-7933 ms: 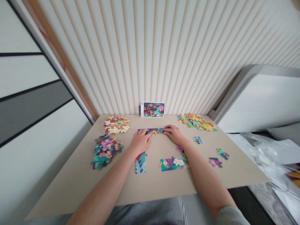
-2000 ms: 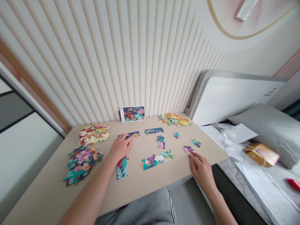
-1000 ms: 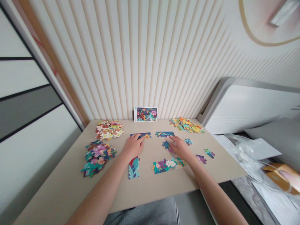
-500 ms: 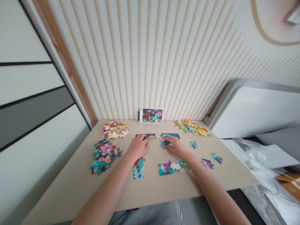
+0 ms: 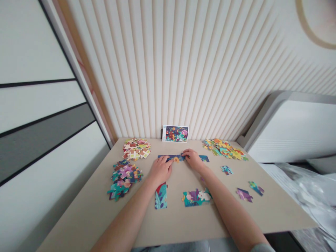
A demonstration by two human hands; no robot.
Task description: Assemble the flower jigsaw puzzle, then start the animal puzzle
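Observation:
A dark blue puzzle strip (image 5: 168, 157) with an orange crescent lies near the back middle of the table. My left hand (image 5: 160, 170) lies on its near edge, fingers stretched out. At the strip's right end, my right hand (image 5: 193, 159) has its fingertips closed on a blue puzzle piece (image 5: 182, 157). Another dark blue section (image 5: 204, 158) shows to the right of that hand, which hides part of it. A teal and red joined section (image 5: 161, 197) lies below my left hand. A section with a white rabbit (image 5: 196, 197) lies partly under my right forearm.
A picture card (image 5: 175, 133) leans on the ribbed wall. Piles of pieces lie at the back left (image 5: 136, 148), left (image 5: 124, 180) and back right (image 5: 225, 148). Loose pieces lie on the right: blue-white (image 5: 226, 170), purple (image 5: 244, 195), green-blue (image 5: 256, 188).
My right hand has moved to the left strip's end with the blue piece, and the gap there is now filled. My left hand stays on the strip. The camera view has shifted.

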